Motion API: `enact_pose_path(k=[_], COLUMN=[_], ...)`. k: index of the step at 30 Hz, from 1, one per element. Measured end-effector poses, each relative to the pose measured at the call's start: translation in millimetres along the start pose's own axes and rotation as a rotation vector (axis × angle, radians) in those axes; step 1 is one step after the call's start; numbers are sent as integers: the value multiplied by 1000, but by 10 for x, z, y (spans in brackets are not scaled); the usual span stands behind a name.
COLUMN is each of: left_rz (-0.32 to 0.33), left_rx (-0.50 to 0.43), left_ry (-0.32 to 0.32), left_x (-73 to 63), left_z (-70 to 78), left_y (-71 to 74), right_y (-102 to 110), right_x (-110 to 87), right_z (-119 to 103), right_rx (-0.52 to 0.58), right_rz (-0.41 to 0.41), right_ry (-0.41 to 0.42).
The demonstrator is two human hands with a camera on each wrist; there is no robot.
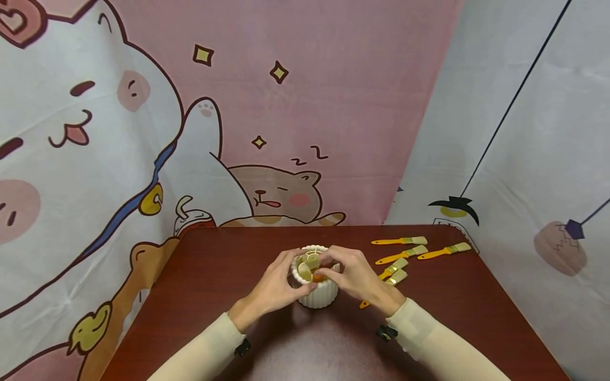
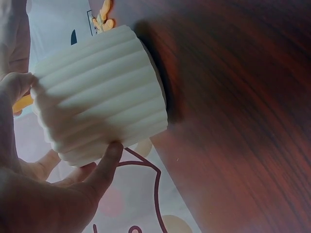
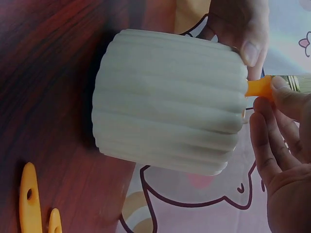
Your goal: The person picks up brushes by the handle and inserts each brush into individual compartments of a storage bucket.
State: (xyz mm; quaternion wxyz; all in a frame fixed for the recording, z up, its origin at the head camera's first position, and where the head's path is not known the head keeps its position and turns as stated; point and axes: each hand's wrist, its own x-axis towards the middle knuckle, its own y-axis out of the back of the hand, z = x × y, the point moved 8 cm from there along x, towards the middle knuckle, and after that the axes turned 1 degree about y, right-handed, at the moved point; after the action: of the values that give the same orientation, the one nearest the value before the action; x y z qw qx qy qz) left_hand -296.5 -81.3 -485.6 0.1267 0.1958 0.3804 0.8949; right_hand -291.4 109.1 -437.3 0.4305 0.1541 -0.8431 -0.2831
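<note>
A white ribbed pot [image 1: 317, 297] stands upright on the table in the head view. My left hand [image 1: 274, 286] grips it, thumb at the near side of the rim and fingers round the left; the left wrist view shows fingertips on the ribbed wall [image 2: 102, 92]. At the mouth, my right hand [image 1: 355, 272] pinches a paintbrush between thumb and fingers. In the right wrist view this brush's orange-yellow handle [image 3: 259, 88] enters the pot, bristles outward. Pale bristles [image 1: 305, 271] stick up inside the rim; how many brushes are inside, I cannot tell.
Several yellow-handled paintbrushes lie on the dark red-brown table [image 1: 224, 264] to the right, among them one brush [image 1: 399, 241] at the back and another brush [image 1: 444, 251] farthest right. Some lie partly behind my right hand. A printed cartoon cloth [image 1: 352, 106] hangs behind the table.
</note>
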Motion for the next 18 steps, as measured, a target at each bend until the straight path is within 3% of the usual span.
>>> enact_pose_path(k=[18], left_rz=[8], left_rx=[1], left_ry=[-27], left_x=[-6], left_z=[15], left_y=[12], right_y=[-77], right_x=[-97], right_z=[-15], right_rx=[-42], right_rz=[6], right_ry=[106])
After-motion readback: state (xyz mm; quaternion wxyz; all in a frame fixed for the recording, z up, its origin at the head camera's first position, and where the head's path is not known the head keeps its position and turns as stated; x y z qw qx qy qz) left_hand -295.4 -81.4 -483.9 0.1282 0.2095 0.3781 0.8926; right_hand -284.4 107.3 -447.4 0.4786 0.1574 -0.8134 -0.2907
